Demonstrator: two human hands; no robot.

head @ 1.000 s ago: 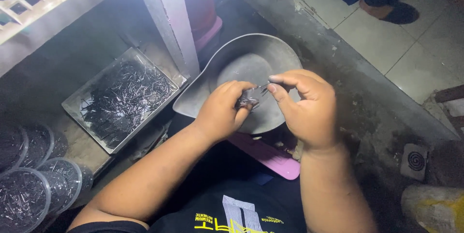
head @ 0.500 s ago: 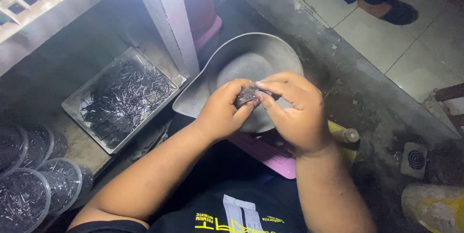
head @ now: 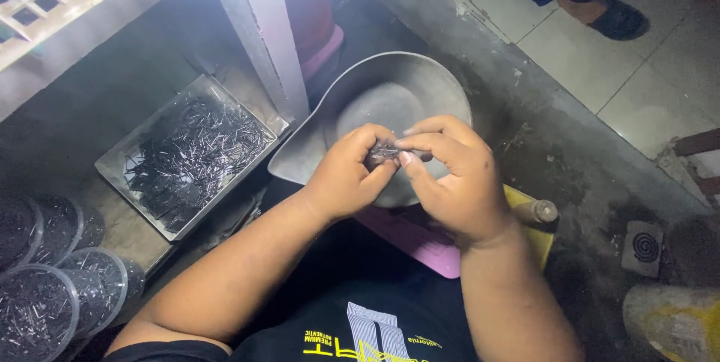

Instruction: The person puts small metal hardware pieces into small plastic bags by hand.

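far left, round clear tubs (head: 34, 309) of small dark pins sit by a shallow tray (head: 191, 153) of loose pins. your left hand (head: 346, 176) pinches narrow on a small bundle of dark pins (head: 384, 152), and your right hand (head: 450, 178) closes on its other end. keep both grips snug and the bundle level so nothing slips. the bundle lies between your fingertips, above the grey metal scoop pan (head: 420, 81); a pink board (head: 412, 238) lies beneath.

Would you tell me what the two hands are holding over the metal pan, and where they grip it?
Both hands, left hand and right hand, pinch a small bundle of dark pins between their fingertips, one at each end.
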